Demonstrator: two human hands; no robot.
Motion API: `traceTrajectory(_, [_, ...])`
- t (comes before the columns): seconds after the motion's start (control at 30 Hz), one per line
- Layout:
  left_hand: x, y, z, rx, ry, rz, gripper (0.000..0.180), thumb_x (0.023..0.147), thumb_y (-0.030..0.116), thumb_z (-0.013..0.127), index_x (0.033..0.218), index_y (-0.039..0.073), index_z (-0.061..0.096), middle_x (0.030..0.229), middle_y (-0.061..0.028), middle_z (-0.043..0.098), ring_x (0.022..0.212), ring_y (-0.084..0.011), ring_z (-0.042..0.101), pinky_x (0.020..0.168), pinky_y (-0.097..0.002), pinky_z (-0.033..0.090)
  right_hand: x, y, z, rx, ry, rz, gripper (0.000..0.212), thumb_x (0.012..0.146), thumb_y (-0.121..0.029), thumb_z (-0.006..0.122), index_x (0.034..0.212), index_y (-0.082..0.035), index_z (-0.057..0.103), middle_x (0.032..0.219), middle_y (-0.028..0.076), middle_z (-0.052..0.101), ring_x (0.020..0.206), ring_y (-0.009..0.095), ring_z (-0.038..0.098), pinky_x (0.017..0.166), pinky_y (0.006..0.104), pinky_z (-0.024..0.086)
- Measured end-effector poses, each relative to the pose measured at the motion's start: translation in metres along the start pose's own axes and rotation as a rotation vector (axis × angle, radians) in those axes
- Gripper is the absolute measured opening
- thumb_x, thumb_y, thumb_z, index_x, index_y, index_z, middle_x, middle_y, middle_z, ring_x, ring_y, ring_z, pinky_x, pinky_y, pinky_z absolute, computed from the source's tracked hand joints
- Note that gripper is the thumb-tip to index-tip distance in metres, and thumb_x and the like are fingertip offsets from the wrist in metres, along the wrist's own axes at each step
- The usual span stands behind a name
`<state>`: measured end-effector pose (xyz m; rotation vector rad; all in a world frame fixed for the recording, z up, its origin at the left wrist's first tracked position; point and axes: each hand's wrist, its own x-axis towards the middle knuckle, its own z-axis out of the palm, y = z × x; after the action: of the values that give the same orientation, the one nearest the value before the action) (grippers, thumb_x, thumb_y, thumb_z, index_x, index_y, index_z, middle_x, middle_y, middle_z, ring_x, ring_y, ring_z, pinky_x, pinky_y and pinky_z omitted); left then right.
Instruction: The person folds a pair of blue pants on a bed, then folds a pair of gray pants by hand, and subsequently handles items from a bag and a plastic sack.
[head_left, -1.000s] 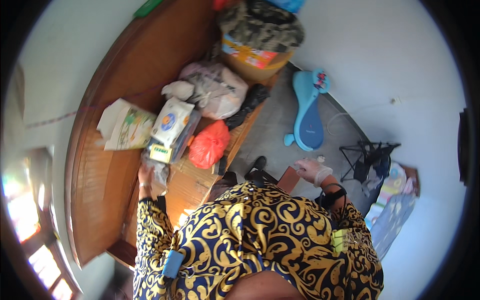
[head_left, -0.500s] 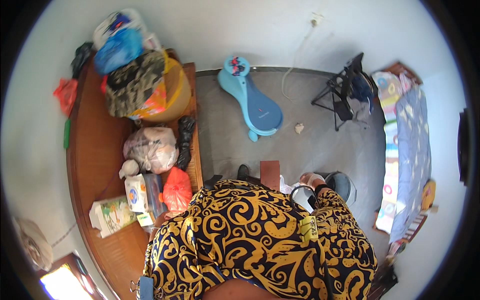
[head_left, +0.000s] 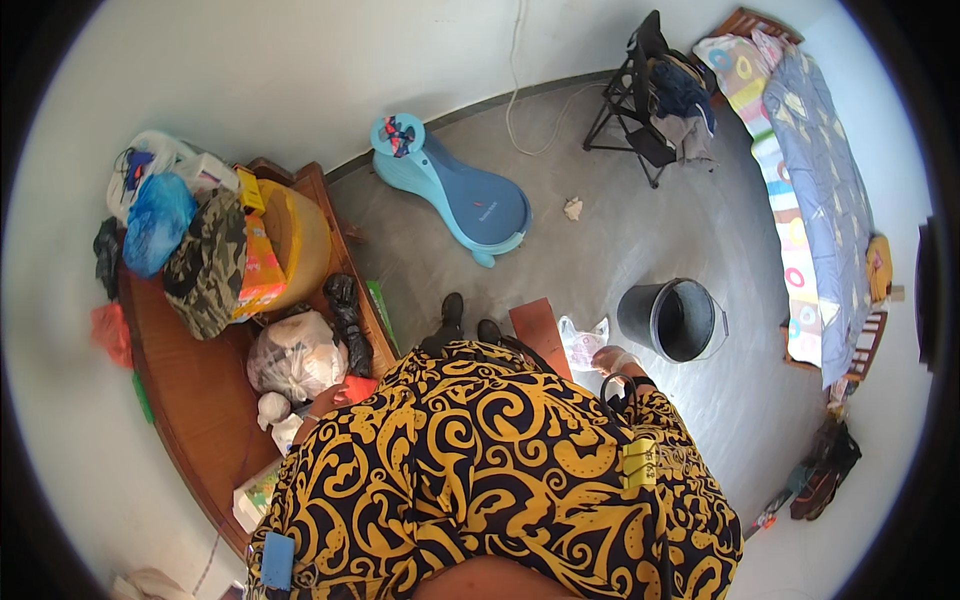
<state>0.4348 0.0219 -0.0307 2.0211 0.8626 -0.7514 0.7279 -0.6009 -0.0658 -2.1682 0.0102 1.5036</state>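
My right hand (head_left: pixel 612 362) is low by the floor, beside a thin white plastic bag (head_left: pixel 583 342) with a little pink on it. Its fingertips meet the bag's edge, but I cannot make out whether they grip it. A dark band circles that wrist. At the left, my left hand (head_left: pixel 324 402) reaches over the wooden bench to a red plastic bag (head_left: pixel 358 389), mostly hidden by my patterned top. The fingers of this hand are largely hidden. A black bucket (head_left: pixel 668 318) with a wire handle stands just beyond my right hand.
A reddish-brown stool (head_left: pixel 540 335) is by my shoes. Bags, a yellow tub (head_left: pixel 295 245) and camouflage cloth crowd the wooden bench (head_left: pixel 215 420). Ahead are a blue child's ride-on toy (head_left: pixel 460 195), a crumpled scrap (head_left: pixel 572 208) and a black folding chair (head_left: pixel 650 105). A bed (head_left: pixel 815 200) lines the right.
My view has swung, showing more floor on the right. My right hand, earlier against the bucket in view, now appears apart from it, beside the white bag. The left hand stays by the red bag.
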Motion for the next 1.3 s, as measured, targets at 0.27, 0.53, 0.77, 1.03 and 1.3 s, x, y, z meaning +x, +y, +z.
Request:
traceTrajectory(0.27, [0.107, 0.01, -0.076, 0.052, -0.126, 0.125, 0.038, 0.076, 0.018, 0.057, 0.112, 0.008, 0.05, 0.09, -0.0119, 0.059, 0.083, -0.0213, 0.056, 0.073, -0.0303, 0.044, -0.032, 0.007, 0.023, -0.28, -0.02, 0.048, 0.01, 0.075, -0.008, 0.05, 0.081, -0.006, 0.058, 0.086, 0.006, 0.061, 0.078, 0.02, 0.058, 0.066, 0.0283, 0.046])
traceTrajectory(0.53, [0.142, 0.121, -0.137, 0.186, -0.05, 0.227, 0.034, 0.078, 0.014, 0.052, 0.112, 0.006, 0.05, 0.092, -0.0107, 0.058, 0.083, -0.0199, 0.055, 0.074, -0.0283, 0.043, -0.041, -0.035, 0.065, 0.474, 0.036, 0.483, 0.015, 0.077, -0.016, 0.054, 0.084, -0.005, 0.061, 0.07, 0.006, 0.058, 0.058, 0.016, 0.053, 0.051, 0.0269, 0.045])
traceTrajectory(0.77, [0.185, 0.155, -0.109, 0.034, -0.258, 0.367, 0.023, 0.076, 0.013, 0.057, 0.098, 0.004, 0.057, 0.083, -0.0089, 0.06, 0.074, -0.0168, 0.054, 0.07, -0.0277, 0.044, -0.048, -0.023, 0.061, 0.425, 0.077, 0.462, 0.022, 0.076, -0.021, 0.056, 0.089, -0.004, 0.061, 0.078, 0.008, 0.059, 0.067, 0.021, 0.055, 0.059, 0.0309, 0.045])
traceTrajectory(1.03, [0.259, 0.175, -0.081, 1.352, -0.409, 0.825, 0.034, 0.087, 0.036, 0.03, 0.102, 0.019, 0.056, 0.096, -0.0132, 0.059, 0.09, -0.0272, 0.057, 0.075, -0.0346, 0.046, -0.011, 0.015, 0.013, 0.08, 0.158, 0.323, 0.034, 0.074, -0.029, 0.058, 0.096, -0.003, 0.06, 0.093, 0.011, 0.061, 0.084, 0.026, 0.057, 0.07, 0.0361, 0.045])
traceTrajectory(1.3, [0.28, 0.199, -0.052, 1.033, -0.379, 0.335, 0.028, 0.081, 0.025, 0.041, 0.08, 0.003, 0.059, 0.078, -0.0174, 0.059, 0.073, -0.0325, 0.057, 0.063, -0.0401, 0.045, 0.053, 0.04, -0.119, -0.227, 0.181, 0.013, 0.03, 0.076, -0.028, 0.053, 0.096, -0.008, 0.062, 0.104, 0.012, 0.058, 0.097, 0.026, 0.054, 0.082, 0.0316, 0.042])
